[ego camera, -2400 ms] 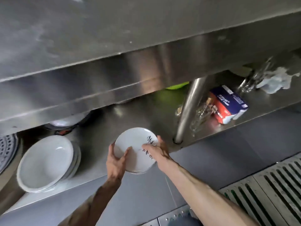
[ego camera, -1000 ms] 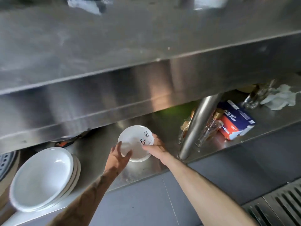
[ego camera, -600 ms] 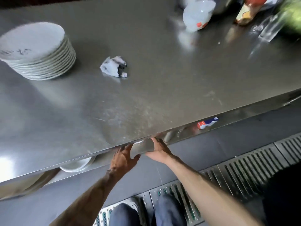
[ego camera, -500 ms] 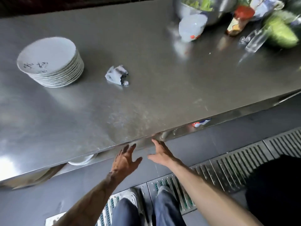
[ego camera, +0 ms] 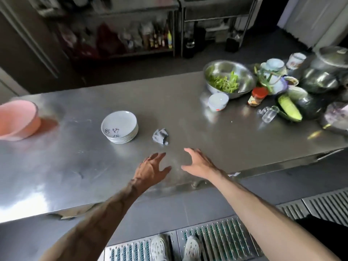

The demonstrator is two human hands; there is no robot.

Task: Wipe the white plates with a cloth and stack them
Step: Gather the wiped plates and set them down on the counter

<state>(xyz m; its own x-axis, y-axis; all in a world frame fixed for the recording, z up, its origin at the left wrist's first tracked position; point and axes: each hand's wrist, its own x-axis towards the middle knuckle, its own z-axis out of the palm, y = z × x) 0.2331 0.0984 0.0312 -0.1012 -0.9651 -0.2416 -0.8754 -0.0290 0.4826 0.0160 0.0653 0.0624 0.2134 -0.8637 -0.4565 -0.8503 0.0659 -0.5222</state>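
A stack of several white plates with dark writing on the top one stands on the steel table, left of centre. A crumpled grey cloth lies just to the right of the stack. My left hand and my right hand hover side by side over the table's near part, below the cloth. Both have their fingers spread and hold nothing.
A pink basin sits at the table's left end. At the back right are a steel bowl of greens, a small white bowl, a red-lidded jar, a cucumber, a glass and pots. Floor grates run below.
Both hands set a white plate on the lower shelf and let go. They then rose from under the table edge to above the tabletop, as my view lifted to show the top.
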